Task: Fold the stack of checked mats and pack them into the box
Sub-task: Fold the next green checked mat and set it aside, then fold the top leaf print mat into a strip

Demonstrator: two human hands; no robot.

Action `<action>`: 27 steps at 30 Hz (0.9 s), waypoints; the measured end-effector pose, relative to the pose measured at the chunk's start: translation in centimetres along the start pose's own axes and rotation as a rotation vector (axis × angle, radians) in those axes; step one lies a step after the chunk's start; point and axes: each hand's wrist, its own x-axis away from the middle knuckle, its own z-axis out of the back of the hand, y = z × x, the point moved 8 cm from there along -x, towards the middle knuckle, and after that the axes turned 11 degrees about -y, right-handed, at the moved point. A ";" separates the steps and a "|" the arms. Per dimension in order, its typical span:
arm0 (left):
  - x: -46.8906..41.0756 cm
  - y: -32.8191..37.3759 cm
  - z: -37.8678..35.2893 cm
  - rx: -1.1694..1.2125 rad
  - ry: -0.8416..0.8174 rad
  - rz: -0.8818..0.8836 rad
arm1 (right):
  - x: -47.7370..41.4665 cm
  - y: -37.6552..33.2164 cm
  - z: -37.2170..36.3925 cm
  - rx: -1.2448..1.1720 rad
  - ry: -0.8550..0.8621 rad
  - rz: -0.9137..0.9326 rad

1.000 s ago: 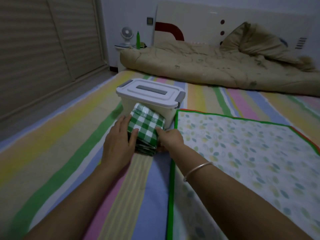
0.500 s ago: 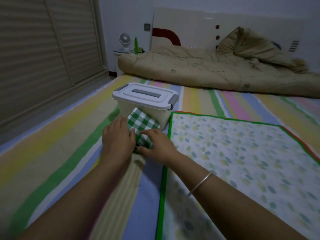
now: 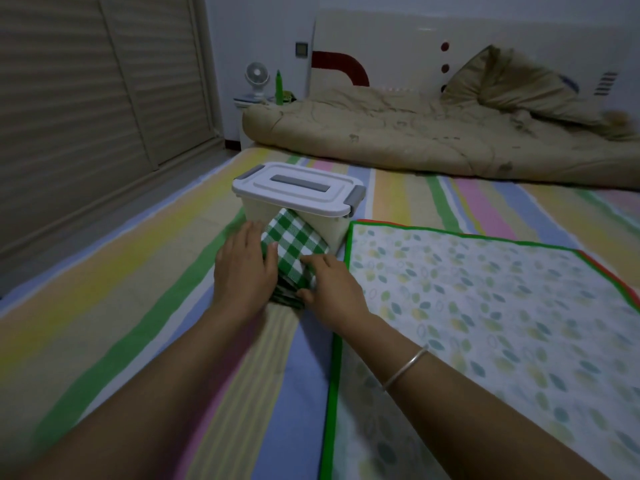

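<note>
A stack of green-and-white checked mats [image 3: 292, 242] lies on the striped bed sheet, leaning against the front wall of a cream box [image 3: 329, 228] whose white lid [image 3: 298, 188] with grey latches is on. My left hand [image 3: 244, 268] presses the stack's left side, thumb over its top. My right hand [image 3: 330, 285] grips the top mat's near right corner, fingers on the cloth and thumb under the edge. The lower mats show as dark layers beneath my hands.
A leaf-patterned mat with a green and red border [image 3: 485, 306] lies flat to the right of the box. A beige duvet [image 3: 433, 140] is bunched at the headboard. A small fan [image 3: 257, 77] and green bottle [image 3: 278, 86] stand on the nightstand. Sliding doors [image 3: 86, 98] line the left.
My right hand moved from the stack's right side onto its near right corner and took hold of the top mat. The left hand stayed on the left side.
</note>
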 end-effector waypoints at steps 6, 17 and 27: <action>2.6 3.4 1.6 -0.001 0.165 -0.171 | 0.8 0.5 0.8 -0.044 0.023 -0.005; 13.0 15.3 -6.6 0.266 -0.310 -0.502 | 15.2 10.6 5.4 0.003 0.014 -0.147; 20.9 21.7 -11.4 -0.282 -0.797 -0.697 | 29.9 14.6 5.8 0.037 -0.587 -0.149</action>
